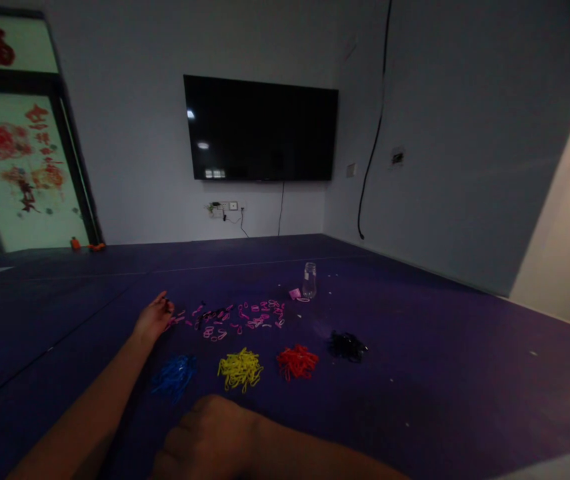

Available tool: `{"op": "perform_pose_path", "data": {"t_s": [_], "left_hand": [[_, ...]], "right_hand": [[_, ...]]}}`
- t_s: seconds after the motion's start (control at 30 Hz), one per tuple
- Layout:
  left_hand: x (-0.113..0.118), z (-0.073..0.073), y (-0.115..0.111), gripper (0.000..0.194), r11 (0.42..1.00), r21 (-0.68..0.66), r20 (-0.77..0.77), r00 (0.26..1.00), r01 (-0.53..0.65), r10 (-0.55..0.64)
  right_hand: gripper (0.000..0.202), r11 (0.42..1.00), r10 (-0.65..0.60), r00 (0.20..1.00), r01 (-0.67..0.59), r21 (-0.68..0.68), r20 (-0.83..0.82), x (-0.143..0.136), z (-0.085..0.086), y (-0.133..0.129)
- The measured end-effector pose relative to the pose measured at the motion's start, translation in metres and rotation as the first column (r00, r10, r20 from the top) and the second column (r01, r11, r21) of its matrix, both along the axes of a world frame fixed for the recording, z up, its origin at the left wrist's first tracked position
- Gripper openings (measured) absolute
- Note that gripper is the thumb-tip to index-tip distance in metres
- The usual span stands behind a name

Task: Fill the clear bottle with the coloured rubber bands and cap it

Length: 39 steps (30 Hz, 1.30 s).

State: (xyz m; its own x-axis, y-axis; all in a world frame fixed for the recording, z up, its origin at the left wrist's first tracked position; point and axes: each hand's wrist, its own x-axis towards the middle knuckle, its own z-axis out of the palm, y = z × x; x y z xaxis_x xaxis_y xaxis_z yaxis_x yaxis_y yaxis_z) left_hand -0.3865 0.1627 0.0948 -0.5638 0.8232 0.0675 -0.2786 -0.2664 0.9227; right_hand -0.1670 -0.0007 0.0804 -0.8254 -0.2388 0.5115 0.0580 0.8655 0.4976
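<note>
My left hand (153,319) reaches to the left end of a scatter of pink rubber bands (255,313). Its fingers are curled, and a small dark strand that looks like a black rubber band (167,305) shows at them. More black bands (215,315) lie mixed among the pink ones. My right hand (209,437) is closed low in front of me, its fingers turned away, so anything inside is hidden. Between it and the scatter lie separate piles of blue bands (175,377), yellow bands (241,369), red bands (297,362) and black bands (347,346).
A clear bottle (309,281) stands behind the scatter, with a small pink packet (295,293) beside it. All this lies on a dark purple surface (439,387) reaching to the walls. Orange items (75,244) sit by the door; a television (265,130) hangs on the wall.
</note>
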Motion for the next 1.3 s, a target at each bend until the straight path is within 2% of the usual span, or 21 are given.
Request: {"op": "perform_pose_path", "data": {"t_s": [0.1,0.2,0.3,0.43,0.53,0.63,0.73,0.83,0.93,1.07,1.2,1.3], "left_hand": [[-0.005,0.004,-0.005,0.028,1.000,0.000,0.209,0.978,0.009,-0.009],[-0.006,0.007,-0.008,0.029,1.000,0.002,0.347,0.938,0.019,-0.019],[-0.004,0.009,-0.008,0.030,0.999,0.019,0.426,0.904,0.026,-0.032],[0.000,0.009,-0.005,0.030,0.998,0.026,0.437,0.897,0.056,-0.062],[0.000,0.009,-0.003,0.030,0.997,0.019,0.381,0.922,0.071,-0.073],[0.001,0.007,-0.002,0.029,0.995,0.007,0.262,0.960,0.102,-0.100],[0.003,0.003,-0.004,0.026,0.989,-0.026,0.076,0.986,0.148,-0.146],[0.010,0.000,-0.006,0.032,0.984,-0.083,-0.180,0.969,0.158,-0.171],[0.018,-0.004,-0.008,0.041,0.981,-0.151,-0.474,0.862,0.124,-0.182],[0.027,-0.005,-0.008,0.040,0.966,-0.251,-0.777,0.581,0.067,-0.243],[0.027,-0.005,-0.010,0.028,0.947,-0.321,-0.900,0.316,-0.009,-0.302],[0.026,-0.007,-0.012,0.022,0.941,-0.333,-0.930,0.181,-0.053,-0.319]], "right_hand": [[0.039,1.000,-0.025,1.000,0.025,-0.017,-0.004,0.004,0.003,-0.003],[0.034,0.999,-0.040,0.999,0.041,-0.017,0.019,0.007,0.005,-0.005],[0.035,0.999,-0.033,0.999,0.033,-0.042,-0.005,0.007,0.001,-0.004],[0.035,0.999,-0.016,0.999,0.015,-0.040,-0.028,0.003,-0.005,0.000],[0.037,0.999,-0.017,1.000,0.016,-0.035,-0.019,0.001,-0.005,0.001],[0.039,0.998,-0.018,0.999,0.016,-0.057,-0.032,0.004,-0.001,-0.001],[0.036,0.995,-0.045,0.999,0.045,-0.091,0.006,0.009,0.004,-0.004],[0.034,0.991,-0.070,0.996,0.076,-0.109,0.064,0.012,0.010,-0.007],[0.033,0.991,-0.072,0.996,0.077,-0.109,0.049,0.014,0.014,-0.009],[0.033,0.992,-0.064,0.997,0.069,-0.103,0.052,0.014,0.015,-0.009],[0.034,0.994,-0.071,0.997,0.074,-0.077,0.040,0.012,0.012,-0.007],[0.034,0.995,-0.071,0.995,0.076,-0.064,0.072,0.011,0.010,-0.006]]}}
